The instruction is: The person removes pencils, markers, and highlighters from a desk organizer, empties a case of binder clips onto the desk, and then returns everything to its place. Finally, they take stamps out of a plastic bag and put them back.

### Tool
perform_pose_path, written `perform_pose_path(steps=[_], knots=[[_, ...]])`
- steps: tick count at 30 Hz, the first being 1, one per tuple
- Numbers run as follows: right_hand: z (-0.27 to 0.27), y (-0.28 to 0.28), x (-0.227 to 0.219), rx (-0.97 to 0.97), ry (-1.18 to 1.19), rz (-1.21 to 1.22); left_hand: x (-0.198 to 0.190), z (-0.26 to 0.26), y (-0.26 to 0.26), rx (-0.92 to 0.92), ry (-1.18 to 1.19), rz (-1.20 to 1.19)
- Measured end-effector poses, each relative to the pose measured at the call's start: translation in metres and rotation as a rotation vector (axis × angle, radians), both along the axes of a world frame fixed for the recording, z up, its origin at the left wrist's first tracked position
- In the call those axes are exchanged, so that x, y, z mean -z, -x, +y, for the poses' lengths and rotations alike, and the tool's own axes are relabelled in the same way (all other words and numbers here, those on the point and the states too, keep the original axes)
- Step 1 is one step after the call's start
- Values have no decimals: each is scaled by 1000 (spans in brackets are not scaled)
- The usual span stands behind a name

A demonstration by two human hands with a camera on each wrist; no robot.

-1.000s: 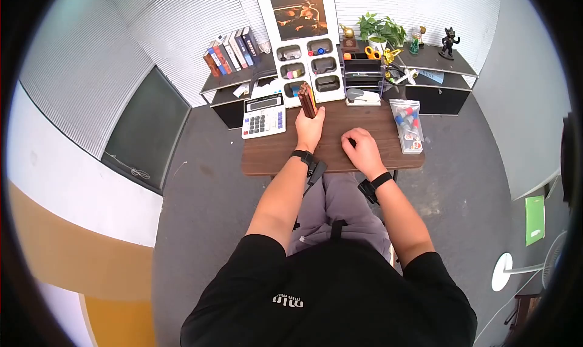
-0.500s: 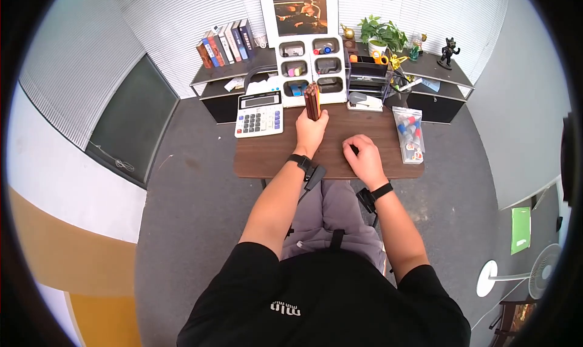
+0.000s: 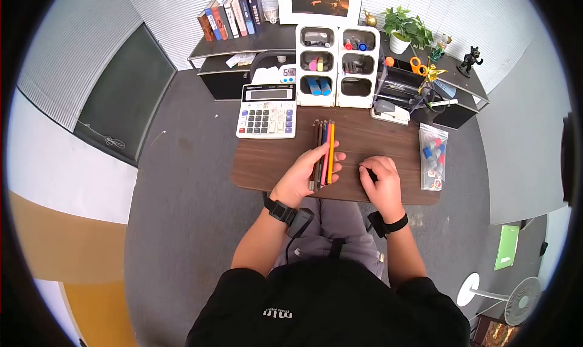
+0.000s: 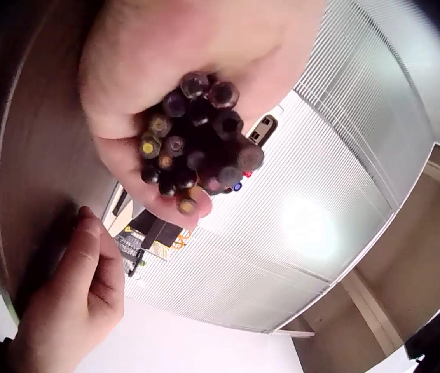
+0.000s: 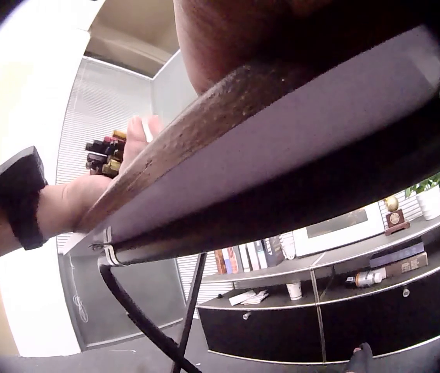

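Observation:
A thick bundle of coloured pencils (image 3: 324, 155) lies across my left hand (image 3: 296, 175), whose thumb presses over it near the desk's front left. Brown, dark, pink and yellow barrels show from above. In the left wrist view many round pencil ends (image 4: 197, 148) face the camera, with the fingers wrapped round the bundle. My right hand (image 3: 384, 183) rests at the front edge of the brown desk (image 3: 364, 134), its fingers loosely curled, and nothing shows in it. It also appears low in the left wrist view, a short way from the pencils.
Behind the pencils stands a white organizer (image 3: 335, 55) with markers and other small things in its pockets. To its left is a large calculator (image 3: 267, 111); on its right, a stapler (image 3: 390, 112) and a black desk rack (image 3: 401, 85). A clear zip bag (image 3: 432, 158) lies at the right edge.
My left hand has drawn back toward the desk's front edge and turned, so the pencils now lie lengthwise across it instead of pointing at the organizer. The right hand stays in place.

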State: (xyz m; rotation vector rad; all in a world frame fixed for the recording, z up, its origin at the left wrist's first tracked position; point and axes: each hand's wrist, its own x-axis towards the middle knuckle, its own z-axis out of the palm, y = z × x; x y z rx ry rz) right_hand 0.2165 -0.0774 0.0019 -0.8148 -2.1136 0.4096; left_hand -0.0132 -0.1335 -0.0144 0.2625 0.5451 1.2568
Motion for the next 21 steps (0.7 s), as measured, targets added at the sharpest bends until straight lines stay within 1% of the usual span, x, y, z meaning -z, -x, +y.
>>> perform_pose_path(steps=[1,3,4,7,9,10,11,13,15,18,21], knots=[[1,1,-1,0,10,-2,2,-1,-1,0,10,-2],[1,0,-2,-3,-5,-24,0,-2,-8,-82,5,56],[0,0,-3,2,8,-29,3,-1,-8,-85,-10,69],[3,-1,-9,-46,10,-23,3,0,-11,-117,-27,10],[-6,-2,-8,-80,199,87,1,2,-9,-108,-42,1],[-9,-1,-5,-136,312,138,2,1,-9,-106,-50,-28],[-14,2,-5,-136,320,132,3,0,-8,-104,-57,-56],[-24,16,-12,-206,599,184,6,1,-8,-107,-45,-86],[-25,27,-17,-224,640,192,9,2,-8,-105,-39,-117],[-18,37,-23,-210,655,125,8,2,-6,-95,-57,-99],[-13,39,-21,-229,669,129,8,-1,-6,-104,-74,-100]])
